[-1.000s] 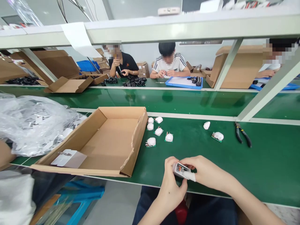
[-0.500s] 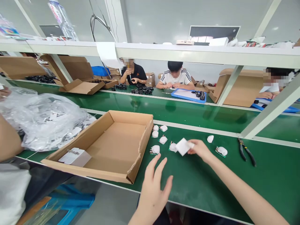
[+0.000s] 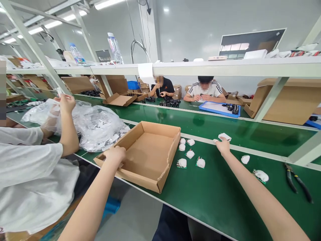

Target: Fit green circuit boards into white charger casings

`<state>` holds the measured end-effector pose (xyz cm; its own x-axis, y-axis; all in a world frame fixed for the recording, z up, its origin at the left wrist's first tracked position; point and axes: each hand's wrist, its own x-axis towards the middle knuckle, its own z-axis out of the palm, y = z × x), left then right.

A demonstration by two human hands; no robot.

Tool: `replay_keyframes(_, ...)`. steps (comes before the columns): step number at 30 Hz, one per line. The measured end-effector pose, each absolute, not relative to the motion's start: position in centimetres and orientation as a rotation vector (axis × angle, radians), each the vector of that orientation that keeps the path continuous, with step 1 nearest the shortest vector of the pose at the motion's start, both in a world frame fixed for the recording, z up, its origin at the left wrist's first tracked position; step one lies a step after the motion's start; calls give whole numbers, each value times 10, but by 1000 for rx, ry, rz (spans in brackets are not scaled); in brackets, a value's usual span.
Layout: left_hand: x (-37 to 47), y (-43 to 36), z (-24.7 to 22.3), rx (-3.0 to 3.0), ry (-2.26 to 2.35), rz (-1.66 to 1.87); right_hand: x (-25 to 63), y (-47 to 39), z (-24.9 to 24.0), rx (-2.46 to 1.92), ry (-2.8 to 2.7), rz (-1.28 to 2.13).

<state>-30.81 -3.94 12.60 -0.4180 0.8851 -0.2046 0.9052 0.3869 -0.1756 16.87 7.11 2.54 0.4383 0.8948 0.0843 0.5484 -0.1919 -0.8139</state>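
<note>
Pinched lightly at the fingertips of the right hand (image 3: 222,145), a small white charger housing (image 3: 224,136) is held out at the far edge of the near green bench (image 3: 225,194), up at about one o'clock from the person's seat. Fingers are closed on its near edge; it seems to hover just at or above the white strip bordering the conveyor belt (image 3: 225,124). Whether it already rests there I cannot tell.

Over at ten o'clock, the left hand (image 3: 115,154) is curled down over the near left corner of the shallow cardboard tray (image 3: 150,150); whatever lies beneath the palm is hidden.

Between the two hands, just right of the tray, sit five white-capped circuit boards (image 3: 190,154) in a loose cluster; two more white pieces (image 3: 260,175) lie at three o'clock, with pliers (image 3: 297,180) beyond.

To my eye this is the hand-off stage: one piece going out, the other hand at the tray. Releasing the housing cleanly would call for a flat placement.

A co-worker's gloved hand (image 3: 64,102) works a clear plastic bag (image 3: 97,125) at nine o'clock.
</note>
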Motion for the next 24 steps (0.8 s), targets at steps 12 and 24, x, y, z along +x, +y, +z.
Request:
replay_keyframes(12, -308, -29, 114, 1845, 2430, -407, 126, -58, 25, -1510, -2227, 751)
replay_keyframes(24, -218, -116, 135, 1961, 1522, 1093, 141, -105, 40, -1268, -2485, 764)
